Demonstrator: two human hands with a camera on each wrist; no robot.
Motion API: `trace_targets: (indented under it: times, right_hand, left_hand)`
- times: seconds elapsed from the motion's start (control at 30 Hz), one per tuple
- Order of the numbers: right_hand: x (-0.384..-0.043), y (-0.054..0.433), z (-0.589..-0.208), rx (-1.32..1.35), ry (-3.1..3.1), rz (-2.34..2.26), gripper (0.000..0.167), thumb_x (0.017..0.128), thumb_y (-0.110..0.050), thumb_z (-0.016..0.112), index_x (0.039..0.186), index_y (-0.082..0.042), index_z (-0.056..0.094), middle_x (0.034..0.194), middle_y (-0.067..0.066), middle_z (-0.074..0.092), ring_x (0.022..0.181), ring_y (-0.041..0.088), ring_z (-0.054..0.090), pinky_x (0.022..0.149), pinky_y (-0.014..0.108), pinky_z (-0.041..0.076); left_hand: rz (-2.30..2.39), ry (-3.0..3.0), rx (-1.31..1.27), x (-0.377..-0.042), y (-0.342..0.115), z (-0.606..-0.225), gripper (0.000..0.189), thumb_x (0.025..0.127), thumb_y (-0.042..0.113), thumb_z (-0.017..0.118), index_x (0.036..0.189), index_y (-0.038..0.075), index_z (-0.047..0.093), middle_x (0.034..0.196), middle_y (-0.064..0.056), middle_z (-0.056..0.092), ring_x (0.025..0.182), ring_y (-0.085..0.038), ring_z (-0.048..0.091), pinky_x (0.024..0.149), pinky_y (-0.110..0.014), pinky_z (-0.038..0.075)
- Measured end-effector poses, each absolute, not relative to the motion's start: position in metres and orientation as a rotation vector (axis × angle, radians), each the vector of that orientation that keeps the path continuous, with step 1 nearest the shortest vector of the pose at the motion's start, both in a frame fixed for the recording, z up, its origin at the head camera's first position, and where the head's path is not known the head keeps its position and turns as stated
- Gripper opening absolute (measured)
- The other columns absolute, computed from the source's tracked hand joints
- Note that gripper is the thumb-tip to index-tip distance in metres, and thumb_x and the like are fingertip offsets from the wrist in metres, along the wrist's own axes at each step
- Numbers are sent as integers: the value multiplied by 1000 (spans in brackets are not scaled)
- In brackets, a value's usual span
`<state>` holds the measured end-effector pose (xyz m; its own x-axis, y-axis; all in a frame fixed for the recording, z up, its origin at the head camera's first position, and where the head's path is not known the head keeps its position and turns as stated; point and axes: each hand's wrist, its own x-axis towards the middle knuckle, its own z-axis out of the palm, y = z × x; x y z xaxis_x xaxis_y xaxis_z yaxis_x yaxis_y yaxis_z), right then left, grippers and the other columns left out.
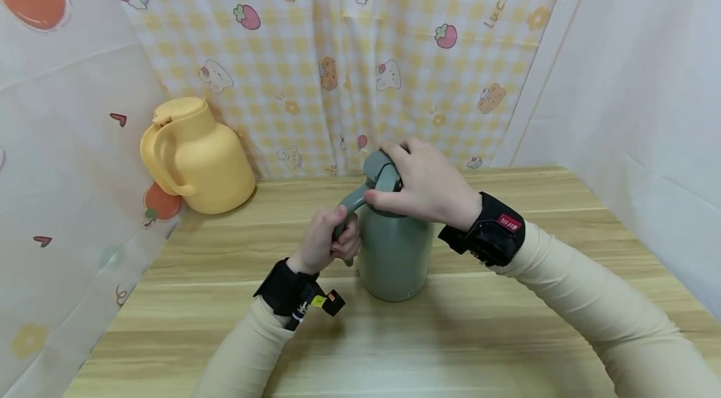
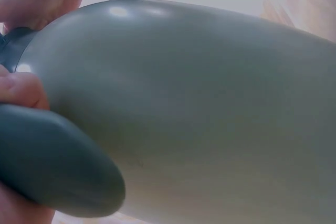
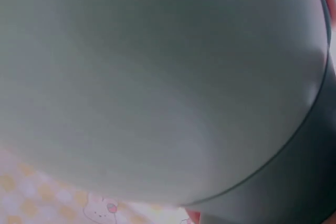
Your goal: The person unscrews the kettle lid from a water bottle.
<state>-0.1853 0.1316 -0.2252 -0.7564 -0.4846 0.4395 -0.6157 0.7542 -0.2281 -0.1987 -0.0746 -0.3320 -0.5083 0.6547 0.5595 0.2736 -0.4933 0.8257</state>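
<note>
The left hand (image 1: 328, 238), clasping the handle (image 1: 355, 199), should brace the green jug (image 1: 394, 257) below the right hand (image 1: 432, 185), which grips the lid (image 1: 377, 164).

The head view looks forward and down from behind left hand (image 1: 323, 238) and right hand (image 1: 428, 182). Each wrist view, just behind its hand, faces the jug (image 1: 394, 260) so closely that it dominates. Head and left wrist views share both hands.

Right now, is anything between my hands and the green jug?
Nothing visible: your left hand grips the handle of the green jug, and your right hand holds its lid. The yellow jug sits apart, to the left.
</note>
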Motion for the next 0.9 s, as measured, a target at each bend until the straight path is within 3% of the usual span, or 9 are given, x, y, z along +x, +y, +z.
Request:
trace_targets:
  times: [0.63,0.9]
  right_hand:
    - [-196,146,-222,1051,-2554,477,75,81,-52,65,139,-7,49,110,18,56,83,25,53,66,38,45]
    - [-195,148,-218,1074,-2631,513,78,82,-52,65,145,-12,43,132,14,50,105,25,54,81,42,48]
  left_hand:
    - [2100,1434,1389,-199,-74,-330,52,103,44,39,60,15,33,49,-3,24,34,-18,23,34,-32,22]
    - [2119,1436,1368,-197,-75,-332,51,103,44,39,61,15,32,49,-2,24,35,-18,23,36,-32,21]
